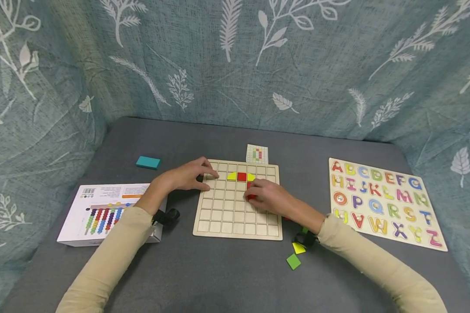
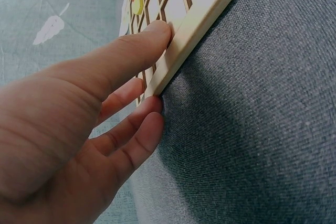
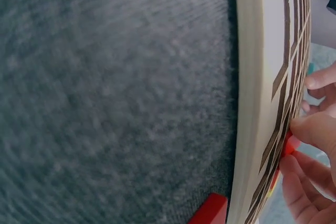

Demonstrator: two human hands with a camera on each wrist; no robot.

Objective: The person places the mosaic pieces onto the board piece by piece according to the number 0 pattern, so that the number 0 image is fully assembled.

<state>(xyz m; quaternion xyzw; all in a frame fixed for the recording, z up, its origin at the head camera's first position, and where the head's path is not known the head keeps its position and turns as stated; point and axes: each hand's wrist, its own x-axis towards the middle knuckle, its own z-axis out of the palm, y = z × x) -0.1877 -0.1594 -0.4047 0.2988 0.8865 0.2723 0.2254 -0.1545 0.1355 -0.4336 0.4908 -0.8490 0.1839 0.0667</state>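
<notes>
Resting on the upper left corner of the wooden grid board (image 1: 235, 217), the left hand (image 1: 189, 176) lies palm down with fingers fairly straight and relaxed; the left wrist view shows the thumb on the board's top edge and the fingertips (image 2: 152, 106) against its side, gripping nothing. The forearm comes in from the lower left in a beige sleeve. The right hand (image 1: 272, 198) sits over the board's centre-right cells, fingers curled down, pinching a red tile (image 1: 251, 197) against the grid; in the right wrist view the tile shows only as a red sliver between the fingertips (image 3: 315, 129), so its exact cell is unclear. A yellow-red-yellow row of tiles (image 1: 241, 176) fills the second row of the board. Loose tiles, one yellow (image 1: 298, 248) and one green (image 1: 293, 261), lie on the grey table (image 1: 219, 278) near the right wrist.
</notes>
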